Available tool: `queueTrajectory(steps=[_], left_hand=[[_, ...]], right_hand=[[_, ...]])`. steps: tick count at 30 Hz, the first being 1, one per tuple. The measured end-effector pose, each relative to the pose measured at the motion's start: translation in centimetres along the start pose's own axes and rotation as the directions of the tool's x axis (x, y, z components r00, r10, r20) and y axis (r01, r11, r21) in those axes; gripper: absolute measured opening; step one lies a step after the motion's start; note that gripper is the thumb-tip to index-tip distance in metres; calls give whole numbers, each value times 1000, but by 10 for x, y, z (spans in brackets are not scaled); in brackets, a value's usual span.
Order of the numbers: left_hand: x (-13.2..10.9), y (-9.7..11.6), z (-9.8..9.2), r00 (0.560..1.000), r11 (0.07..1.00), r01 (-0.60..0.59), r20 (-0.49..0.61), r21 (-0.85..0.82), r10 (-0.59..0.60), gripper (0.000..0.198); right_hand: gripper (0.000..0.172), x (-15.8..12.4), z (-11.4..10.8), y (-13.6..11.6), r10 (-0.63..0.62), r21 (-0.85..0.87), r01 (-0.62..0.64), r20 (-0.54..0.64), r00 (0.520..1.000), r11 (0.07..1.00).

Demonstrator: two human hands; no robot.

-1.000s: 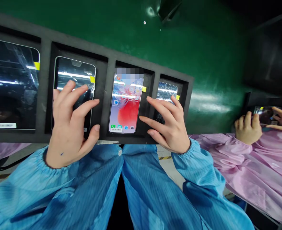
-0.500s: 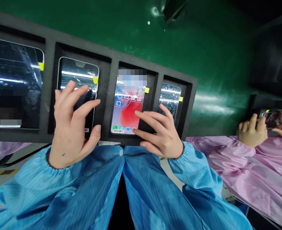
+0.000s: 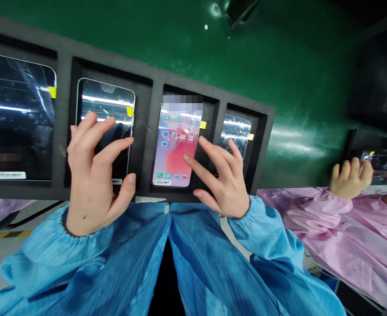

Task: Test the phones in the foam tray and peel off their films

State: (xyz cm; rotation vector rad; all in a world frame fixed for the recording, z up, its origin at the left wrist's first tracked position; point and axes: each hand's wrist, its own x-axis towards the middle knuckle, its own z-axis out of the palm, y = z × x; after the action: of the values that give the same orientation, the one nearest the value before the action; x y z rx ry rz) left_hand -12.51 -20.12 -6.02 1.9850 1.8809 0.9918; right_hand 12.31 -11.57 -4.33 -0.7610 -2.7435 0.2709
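Green-painted wall (image 3: 233,57), dark foam tray (image 3: 63,127) of smartphones, two bare hands spread over it

Four smartphones are seated in the tray, one per compartment, and a yellow tag (image 3: 203,125) is stuck at the upper right edge of each. Only the third-compartment phone (image 3: 175,149) is lit, with a home screen displayed; the second-compartment phone (image 3: 106,98) and the others are dark and reflective. The left hand (image 3: 93,184) is held over the second-compartment phone, its fingers (image 3: 98,125) spread and curved, with nothing grasped. The right hand (image 3: 221,180) is held over the gap between the third and fourth compartments, its fingers spread and nothing gripped, and its index fingertip (image 3: 186,156) appears to be laid on the lit screen. Blue striped sleeves (image 3: 81,259) are seen below. A co-worker's hand (image 3: 350,179) is raised at far right from a pink smock sleeve (image 3: 312,206).
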Motion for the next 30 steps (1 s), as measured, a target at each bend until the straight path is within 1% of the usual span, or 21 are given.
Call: queueTrajectory(steps=[2, 5, 8, 11, 12, 14, 16, 18, 20, 23, 25, 28, 30], left_hand=[[-1, 0, 0, 1000, 1000, 4, -1, -2, -4, 63], [-1, 0, 0, 1000, 1000, 10, -1, -6, -10, 64], [0, 0, 1, 1000, 1000, 16, -2, -10, -16, 64], [0, 0, 0, 1000, 1000, 16, -2, -12, -16, 64], [0, 0, 0, 1000, 1000, 13, -3, -10, -13, 64], [0, 0, -1, 1000, 1000, 5, -2, -8, -5, 64], [0, -1, -2, 1000, 1000, 3, 1, -5, -3, 64], [0, -1, -1, 1000, 1000, 1, 4, -1, -1, 63], [0, -1, -1, 1000, 1000, 0, 5, 2, 0, 63], [1, 0, 0, 1000, 1000, 8, -3, -4, -8, 64], [1, 1, 0, 1000, 1000, 22, -11, -10, -22, 63], [1, 3, 0, 999, 999, 37, -10, -13, -37, 62], [1, 3, 0, 999, 999, 39, -5, -14, -39, 62]], right_hand=[[57, -1, -3, 2, 30, 6, -30, -29, 999, 1000], [57, -2, -6, 5, 56, 7, -56, -20, 998, 998], [55, -1, -9, 9, 62, -1, -62, -6, 998, 998], [51, -1, -10, 10, 50, 11, -50, -24, 998, 999], [48, -1, -10, 8, 21, 28, -20, -25, 999, 999], [45, -1, -6, 4, -87, 78, 86, -2, 996, 993], [43, 0, -1, 0, -203, 125, 197, 39, 978, 972], [41, 2, 5, -2, -266, 141, 254, 75, 961, 957], [40, 7, 8, 0, -235, 93, 226, 99, 967, 970], [48, 13, 4, 7, -89, -29, 92, 100, 991, 995], [52, 15, -3, 12, -10, -56, 14, 67, 998, 998], [52, 12, -13, 15, 30, -15, -29, 45, 999, 999], [49, 9, -15, 15, 0, 17, -1, 70, 998, 1000]])
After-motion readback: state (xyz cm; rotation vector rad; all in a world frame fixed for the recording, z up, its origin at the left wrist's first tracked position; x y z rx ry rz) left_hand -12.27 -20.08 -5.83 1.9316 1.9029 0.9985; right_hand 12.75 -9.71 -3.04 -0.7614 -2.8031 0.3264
